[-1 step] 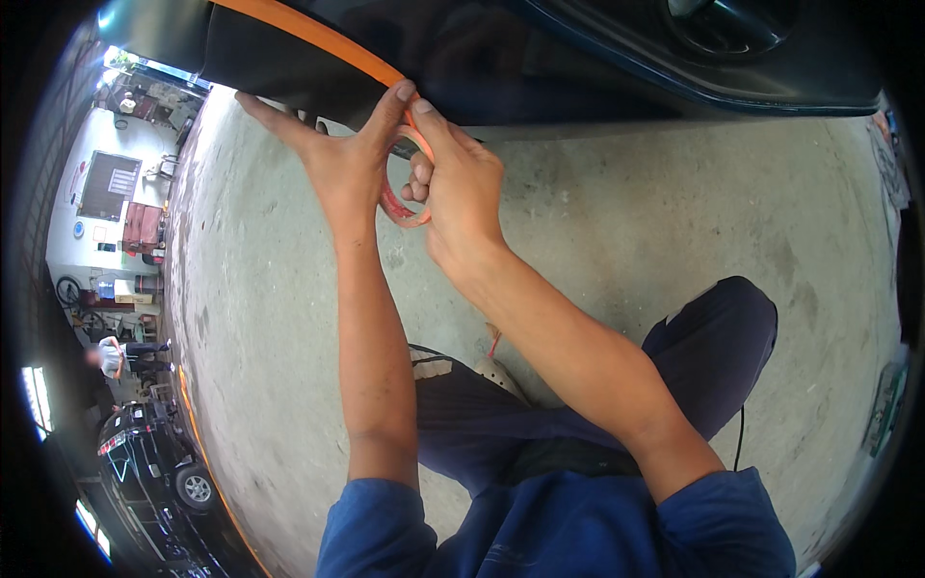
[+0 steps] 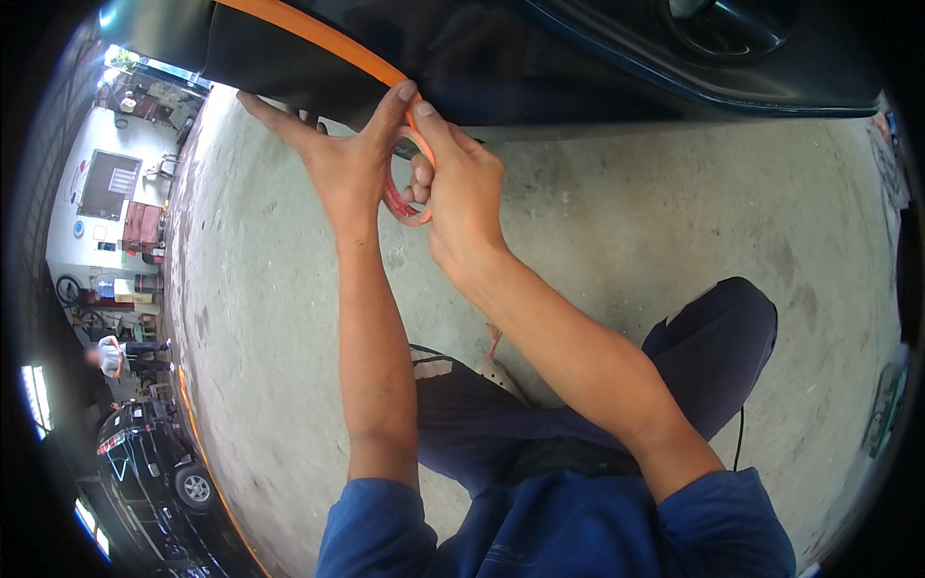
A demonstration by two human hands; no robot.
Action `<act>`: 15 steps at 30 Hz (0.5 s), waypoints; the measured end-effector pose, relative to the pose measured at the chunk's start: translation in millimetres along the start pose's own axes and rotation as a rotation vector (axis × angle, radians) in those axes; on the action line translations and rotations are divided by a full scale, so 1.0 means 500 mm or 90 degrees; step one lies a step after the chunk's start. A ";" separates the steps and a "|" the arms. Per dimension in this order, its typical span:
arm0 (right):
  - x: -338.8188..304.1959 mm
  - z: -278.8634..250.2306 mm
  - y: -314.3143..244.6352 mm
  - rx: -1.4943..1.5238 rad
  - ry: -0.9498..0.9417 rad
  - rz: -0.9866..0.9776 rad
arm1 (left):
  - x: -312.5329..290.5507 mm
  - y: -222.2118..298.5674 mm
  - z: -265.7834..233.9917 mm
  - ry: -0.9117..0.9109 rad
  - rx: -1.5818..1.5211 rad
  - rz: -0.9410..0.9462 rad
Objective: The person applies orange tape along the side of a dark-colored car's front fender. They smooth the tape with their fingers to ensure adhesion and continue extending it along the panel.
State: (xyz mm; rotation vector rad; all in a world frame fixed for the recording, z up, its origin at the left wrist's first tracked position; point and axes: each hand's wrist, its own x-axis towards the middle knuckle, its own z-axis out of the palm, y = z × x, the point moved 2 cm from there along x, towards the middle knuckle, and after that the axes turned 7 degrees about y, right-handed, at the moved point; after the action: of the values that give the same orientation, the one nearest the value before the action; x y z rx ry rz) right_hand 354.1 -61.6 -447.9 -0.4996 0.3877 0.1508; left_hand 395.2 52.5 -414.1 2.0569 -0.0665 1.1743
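A strip of orange masking tape (image 2: 318, 39) runs along the dark car bumper (image 2: 462, 58) and ends at its lower edge by my hands. From there it leads into a tape roll (image 2: 406, 210) with a reddish inner ring. My right hand (image 2: 464, 188) grips this roll, its thumb on the tape near the bumper and its curled fingers inside the ring. The thumb of my left hand (image 2: 352, 159) presses the tape at the bumper edge. Its index finger stretches out to the left below the bumper; the other fingers are partly hidden.
Below is a grey concrete floor (image 2: 270, 318). My bent knee (image 2: 723, 328) is at the right. Far left, a person (image 2: 114, 356) stands near a parked black vehicle (image 2: 154, 462), with shelves and a bicycle by the wall. A recessed lamp opening (image 2: 732, 24) sits in the bumper at upper right.
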 end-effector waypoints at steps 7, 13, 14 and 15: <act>-0.006 -0.026 -0.015 -0.018 -0.139 -0.008 | 0.020 -0.003 0.011 0.009 0.031 0.050; -0.007 -0.057 -0.023 -0.143 -0.143 -0.051 | 0.018 -0.002 0.007 0.007 0.030 0.020; -0.001 -0.057 -0.021 -0.161 -0.144 -0.062 | 0.019 -0.003 0.007 0.007 0.035 0.019; 0.006 -0.058 -0.017 -0.178 -0.143 -0.074 | 0.019 -0.003 0.007 0.003 0.034 0.028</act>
State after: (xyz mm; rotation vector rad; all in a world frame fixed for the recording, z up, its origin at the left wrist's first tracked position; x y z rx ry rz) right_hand 349.6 -83.3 -468.9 -0.7716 0.1160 0.1473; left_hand 403.8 54.4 -408.7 2.1092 -0.0799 1.2189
